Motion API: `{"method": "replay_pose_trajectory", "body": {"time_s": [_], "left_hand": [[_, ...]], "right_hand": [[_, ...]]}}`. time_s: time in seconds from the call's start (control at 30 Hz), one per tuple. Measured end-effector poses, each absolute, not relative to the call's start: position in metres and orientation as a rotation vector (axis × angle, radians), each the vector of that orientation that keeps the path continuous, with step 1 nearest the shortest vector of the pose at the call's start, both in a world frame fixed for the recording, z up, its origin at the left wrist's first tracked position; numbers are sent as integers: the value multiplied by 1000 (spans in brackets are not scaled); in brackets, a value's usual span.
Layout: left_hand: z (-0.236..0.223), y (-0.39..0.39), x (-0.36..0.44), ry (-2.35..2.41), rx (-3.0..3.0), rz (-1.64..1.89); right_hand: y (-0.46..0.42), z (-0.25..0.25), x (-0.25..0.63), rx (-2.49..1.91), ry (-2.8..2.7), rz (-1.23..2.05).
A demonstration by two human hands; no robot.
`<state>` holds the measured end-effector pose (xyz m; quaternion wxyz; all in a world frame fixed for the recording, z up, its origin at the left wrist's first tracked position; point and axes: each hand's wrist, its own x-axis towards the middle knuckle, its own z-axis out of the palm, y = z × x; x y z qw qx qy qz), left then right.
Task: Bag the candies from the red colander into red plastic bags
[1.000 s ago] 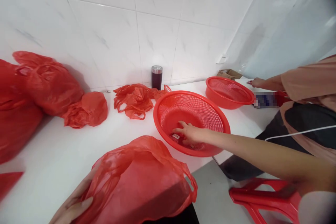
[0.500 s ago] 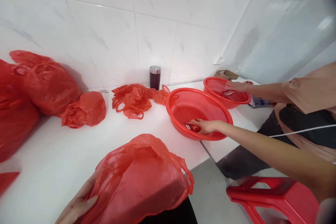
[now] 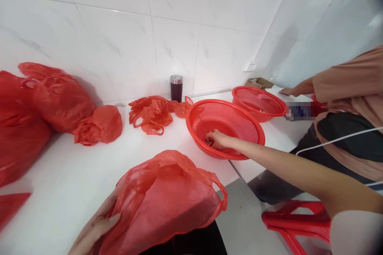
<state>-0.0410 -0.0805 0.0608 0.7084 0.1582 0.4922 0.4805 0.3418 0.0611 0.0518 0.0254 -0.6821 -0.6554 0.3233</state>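
Note:
My left hand (image 3: 98, 223) grips the near left side of a red plastic bag (image 3: 167, 203), thumb outside and the other fingers partly behind the film. The bag's mouth gapes and one handle loop sticks out at its right. My right hand (image 3: 220, 140) reaches down into a red plastic colander (image 3: 196, 143), fingers pinched at its bottom left. A small dark red packet (image 3: 209, 142) shows at the fingertips, partly hidden by them; its print is too small to read.
Crumpled red bags (image 3: 152, 113) lie by the wall beside a dark tumbler (image 3: 176, 89). Filled red bags (image 3: 60, 95) stand at left. A second colander (image 3: 257, 116), a cardboard box (image 3: 259, 83) and a co-worker's hand (image 3: 287, 91) are at right. A red stool (image 3: 296, 221) stands below.
My right hand has moved slightly left inside the colander; less red packaging shows under it. The co-worker's hand has left the second colander for the table behind it. My left hand keeps the bag.

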Motion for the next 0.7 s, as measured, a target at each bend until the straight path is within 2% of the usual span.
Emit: {"method": "replay_pose_trajectory", "body": {"time_s": [0.13,0.3,0.43,0.53,0.7], "left_hand": [[82,-77,-30,1071,419,1125],[95,-70,-10,1033,474,1138],[104,-62,9,927,453,1132],[110,-60,19,884,459,1142],[106,-61,16,927,484,1173]], "right_hand": [[71,67,351,-2018,-1880,1069],[67,118,355,-1843,-1723,1097],[34,152,310,-1369,-1754,1402],[5,151,260,-1200,-1891,1625],[-5,139,224,-1333,-2236,1055]]}}
